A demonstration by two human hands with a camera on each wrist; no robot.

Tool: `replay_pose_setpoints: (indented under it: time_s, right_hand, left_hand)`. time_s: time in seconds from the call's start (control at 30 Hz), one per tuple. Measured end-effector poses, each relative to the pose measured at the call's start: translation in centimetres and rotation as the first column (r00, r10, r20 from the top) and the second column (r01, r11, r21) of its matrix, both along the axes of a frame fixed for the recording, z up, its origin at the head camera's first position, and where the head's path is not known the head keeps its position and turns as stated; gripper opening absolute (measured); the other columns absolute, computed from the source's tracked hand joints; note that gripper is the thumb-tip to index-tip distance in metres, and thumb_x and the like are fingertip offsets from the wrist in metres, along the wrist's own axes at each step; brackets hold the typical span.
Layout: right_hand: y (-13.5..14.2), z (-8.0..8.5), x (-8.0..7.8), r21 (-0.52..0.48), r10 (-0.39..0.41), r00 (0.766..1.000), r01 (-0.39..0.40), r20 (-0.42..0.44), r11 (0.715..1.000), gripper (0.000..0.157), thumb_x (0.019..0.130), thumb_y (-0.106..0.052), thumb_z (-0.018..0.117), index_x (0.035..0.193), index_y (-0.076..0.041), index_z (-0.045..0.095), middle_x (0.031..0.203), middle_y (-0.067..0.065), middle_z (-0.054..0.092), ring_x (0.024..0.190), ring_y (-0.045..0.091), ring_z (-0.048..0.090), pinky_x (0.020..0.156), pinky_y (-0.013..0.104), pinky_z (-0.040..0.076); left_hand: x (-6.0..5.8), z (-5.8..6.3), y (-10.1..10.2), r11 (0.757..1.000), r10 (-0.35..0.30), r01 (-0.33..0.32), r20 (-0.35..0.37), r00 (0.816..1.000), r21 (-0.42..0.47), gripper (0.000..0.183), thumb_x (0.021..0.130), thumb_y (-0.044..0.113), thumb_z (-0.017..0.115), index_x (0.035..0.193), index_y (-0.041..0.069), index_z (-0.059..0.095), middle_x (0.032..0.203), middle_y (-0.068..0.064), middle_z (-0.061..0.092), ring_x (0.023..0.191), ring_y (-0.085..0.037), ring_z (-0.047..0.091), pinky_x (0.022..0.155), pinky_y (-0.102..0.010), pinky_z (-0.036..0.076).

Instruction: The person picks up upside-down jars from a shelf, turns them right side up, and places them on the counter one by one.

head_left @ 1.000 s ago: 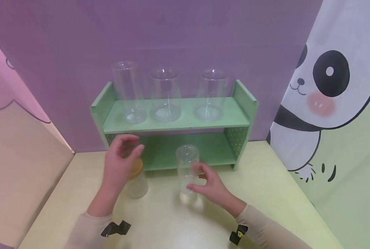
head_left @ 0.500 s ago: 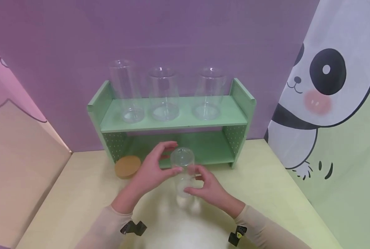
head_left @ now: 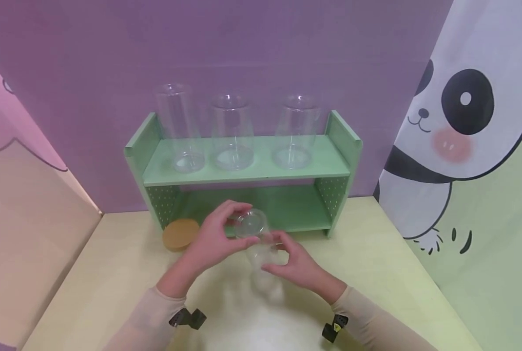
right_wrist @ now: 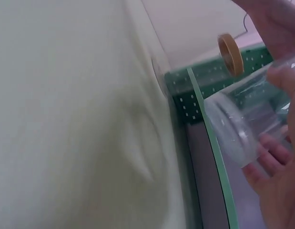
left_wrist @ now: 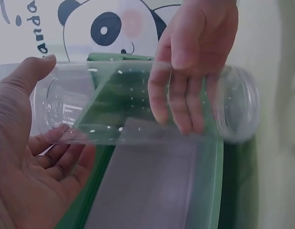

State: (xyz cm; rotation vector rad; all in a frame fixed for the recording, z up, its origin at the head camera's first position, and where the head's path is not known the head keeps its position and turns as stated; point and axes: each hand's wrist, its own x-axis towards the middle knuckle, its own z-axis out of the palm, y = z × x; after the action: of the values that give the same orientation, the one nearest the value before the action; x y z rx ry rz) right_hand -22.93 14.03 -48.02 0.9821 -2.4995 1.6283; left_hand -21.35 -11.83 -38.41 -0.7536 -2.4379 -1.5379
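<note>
A clear, tall cylindrical jar (head_left: 250, 223) is between both hands in front of the shelf, tilted with its upper end to the left. My left hand (head_left: 219, 236) grips its upper end, thumb on the near side; the left wrist view shows the fingers around the jar's (left_wrist: 123, 105) ringed end. My right hand (head_left: 298, 261) holds the lower part, its fingers (left_wrist: 183, 100) spread along the clear wall. The jar's rimmed lower end (right_wrist: 233, 126) shows in the right wrist view. Beside my left forearm stands a jar with a tan round lid (head_left: 180, 235), its body mostly hidden.
A green two-tier shelf (head_left: 247, 178) stands at the back of the pale table (head_left: 366, 273). On its upper tier are three clear jars: a tall one (head_left: 179, 126), a middle one (head_left: 232, 129) and a right one (head_left: 296, 131). Walls stand behind and at both sides.
My left hand has moved right, from over the lidded jar to the clear jar's upper end, and grips it. The clear jar has gone from upright to leaning left.
</note>
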Motion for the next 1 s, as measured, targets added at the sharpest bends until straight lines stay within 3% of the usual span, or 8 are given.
replay_pose_setpoints:
  time_s: [0.27, 0.47, 0.63, 0.8, 1.0]
  right_hand:
    - [2.0, 1.5, -0.9, 0.042, 0.029, 0.997, -0.033, 0.076, 0.999, 0.067, 0.097, -0.022, 0.088, 0.154, -0.012, 0.054, 0.149, 0.007, 0.064, 0.141, 0.03, 0.06, 0.123, 0.054, 0.046]
    - [3.1, 3.5, -1.0, -0.013, 0.107, 0.992, -0.106, 0.061, 0.994, 0.066, 0.096, -0.009, 0.086, 0.154, -0.005, 0.055, 0.149, 0.014, 0.065, 0.134, 0.04, 0.064, 0.112, 0.039, 0.057]
    - [3.7, 4.4, -1.1, -0.079, 0.132, 0.99, -0.129, 0.045, 0.989, 0.061, 0.094, 0.0, 0.084, 0.15, -0.001, 0.059, 0.147, 0.016, 0.066, 0.137, 0.029, 0.063, 0.112, 0.027, 0.053]
    - [4.2, 4.7, -1.4, -0.199, 0.215, 0.974, -0.198, 0.068, 0.96, 0.059, 0.094, 0.01, 0.078, 0.148, 0.007, 0.056, 0.146, 0.029, 0.062, 0.136, 0.029, 0.063, 0.107, 0.031, 0.059]
    - [4.6, 4.9, -1.9, -0.225, 0.231, 0.973, -0.219, 0.025, 0.949, 0.06, 0.093, 0.015, 0.075, 0.149, 0.007, 0.054, 0.147, 0.033, 0.058, 0.132, 0.032, 0.065, 0.099, 0.034, 0.064]
  left_hand:
    - [0.3, -0.5, -2.1, 0.999, 0.018, -0.017, -0.021, 1.0, 0.039, 0.061, 0.092, 0.016, 0.093, 0.147, 0.012, 0.066, 0.136, -0.001, 0.067, 0.126, -0.022, 0.062, 0.11, -0.038, 0.057]
    - [0.5, -1.2, -3.8, 0.994, 0.021, -0.015, -0.051, 0.998, 0.105, 0.057, 0.093, 0.003, 0.087, 0.146, 0.005, 0.065, 0.136, -0.008, 0.067, 0.127, -0.025, 0.063, 0.109, -0.026, 0.057]
    - [0.7, -2.0, -4.6, 0.986, 0.007, 0.001, -0.043, 0.999, 0.166, 0.055, 0.093, -0.005, 0.084, 0.144, -0.002, 0.064, 0.138, -0.016, 0.066, 0.127, -0.019, 0.063, 0.109, -0.023, 0.056]
    - [0.7, -2.5, -5.3, 0.975, -0.018, 0.03, -0.054, 0.998, 0.219, 0.052, 0.092, -0.011, 0.08, 0.141, -0.008, 0.062, 0.137, -0.023, 0.064, 0.124, -0.015, 0.063, 0.107, -0.022, 0.057]
    - [0.8, -2.7, -5.8, 0.969, -0.034, 0.047, -0.061, 0.998, 0.243, 0.051, 0.091, -0.014, 0.079, 0.139, -0.012, 0.061, 0.133, -0.026, 0.064, 0.12, -0.013, 0.064, 0.105, -0.022, 0.058]
